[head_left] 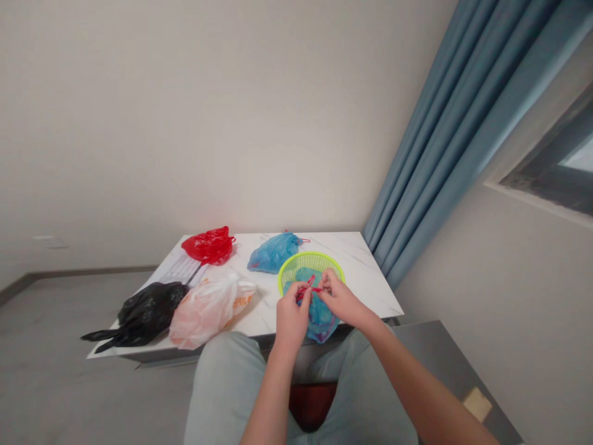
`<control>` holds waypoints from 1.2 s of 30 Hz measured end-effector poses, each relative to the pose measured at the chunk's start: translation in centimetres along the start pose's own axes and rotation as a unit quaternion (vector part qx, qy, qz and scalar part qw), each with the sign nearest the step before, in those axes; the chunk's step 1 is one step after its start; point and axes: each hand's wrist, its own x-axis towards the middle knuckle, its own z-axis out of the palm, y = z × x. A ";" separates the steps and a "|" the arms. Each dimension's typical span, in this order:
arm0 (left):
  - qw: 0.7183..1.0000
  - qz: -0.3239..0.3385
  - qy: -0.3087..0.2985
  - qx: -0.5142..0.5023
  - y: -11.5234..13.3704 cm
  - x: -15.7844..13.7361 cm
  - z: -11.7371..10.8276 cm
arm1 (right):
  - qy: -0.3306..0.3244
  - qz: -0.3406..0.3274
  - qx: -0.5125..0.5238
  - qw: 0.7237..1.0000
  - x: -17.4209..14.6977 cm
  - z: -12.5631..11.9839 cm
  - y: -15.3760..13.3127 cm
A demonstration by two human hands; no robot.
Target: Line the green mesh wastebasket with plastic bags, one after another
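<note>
My left hand (pixel 291 312) is closed in a pinch on a red drawstring (pixel 315 289) over the near side of a yellow-green plastic basket (pixel 340 262). Facing it, my right hand (pixel 343 300) pinches the same red drawstring, its fingertips a short gap from the left ones. Below both hands a translucent blue plastic bag (pixel 322 321) hangs over the basket's near rim, towards my lap. Part of it lies inside the basket. What the bag contains is hard to make out.
Behind the basket, a blue bag with a red drawstring (pixel 275 252) lies on the white table (pixel 370 290). To the left are a red bag (pixel 210 245), a black bag (pixel 151 312), a whitish bag (pixel 208 309) and a printed sheet (pixel 178 270). A blue curtain (pixel 445 142) hangs at right.
</note>
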 end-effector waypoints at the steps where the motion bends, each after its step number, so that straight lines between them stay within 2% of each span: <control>1: 1.000 -0.006 0.010 0.002 -0.1 0.1 -0.1 | -0.005 -0.030 -0.031 0.999 -0.2 -0.1 -0.2; 4: 1.000 -0.013 0.012 0.009 -0.6 0.2 -0.2 | -0.016 -0.111 -0.112 0.987 -0.6 -0.7 -0.5; 8: 0.998 -0.032 -0.048 -0.002 -1.1 0.3 -0.1 | 0.004 -0.165 -0.169 0.972 -0.3 -1.3 0.2; 13: 0.986 -0.080 -0.119 -0.080 -1.1 0.7 -0.4 | 0.022 -0.186 -0.216 0.958 -0.2 -1.3 0.5; 16: 0.970 -0.109 -0.152 -0.155 -0.7 0.9 -0.8 | 0.014 -0.177 -0.194 0.965 -0.5 -0.9 0.2; 19: 0.959 -0.118 -0.156 -0.206 -0.4 0.9 -0.9 | 0.009 -0.159 -0.162 0.974 -0.7 -0.5 0.3; 23: 0.960 -0.135 -0.120 -0.216 -1.1 0.9 -0.7 | 0.030 -0.132 -0.126 0.983 -0.7 -0.4 1.0; 25: 0.970 -0.134 -0.068 -0.190 -1.9 1.2 -1.0 | 0.060 -0.121 -0.124 0.983 -0.7 -1.0 1.9; 28: 0.979 -0.115 0.064 -0.154 -3.4 1.9 -2.3 | 0.170 -0.084 -0.127 0.974 -1.2 -2.5 4.2; 30: 0.975 -0.105 0.127 -0.148 -4.4 2.2 -3.3 | 0.252 -0.045 -0.125 0.959 -1.6 -3.5 5.8; 33: 0.971 -0.101 0.156 -0.150 -5.1 2.3 -4.2 | 0.293 0.010 -0.090 0.952 -2.2 -4.1 7.5; 36: 0.969 -0.102 0.151 -0.166 -4.7 2.2 -4.2 | 0.296 0.064 0.022 0.953 -2.4 -3.6 7.4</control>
